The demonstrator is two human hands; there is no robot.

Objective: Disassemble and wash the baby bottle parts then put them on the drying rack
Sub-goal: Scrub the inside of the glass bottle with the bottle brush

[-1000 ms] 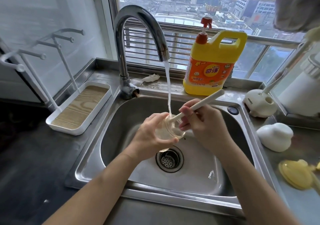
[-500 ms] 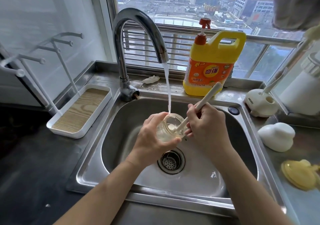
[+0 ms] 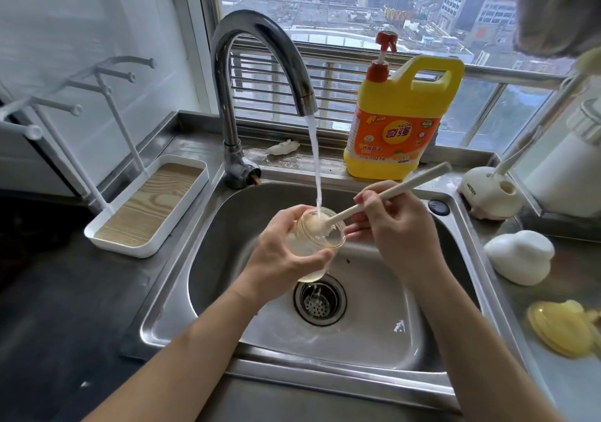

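Scrubbing step: left hand (image 3: pixel 286 252) grips bottle (image 3: pixel 317 242), right hand (image 3: pixel 395 226) pinches brush (image 3: pixel 390 194) under running water; next likely rinsing, then racking.

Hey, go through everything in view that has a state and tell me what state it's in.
bottle: uncapped, tilted, gripped by left hand.
brush: held by right hand, head inside the bottle.
faucet: on, water running into the bottle.
drying rack: upright, no parts on it.
detergent jug: upright, pump cap on.
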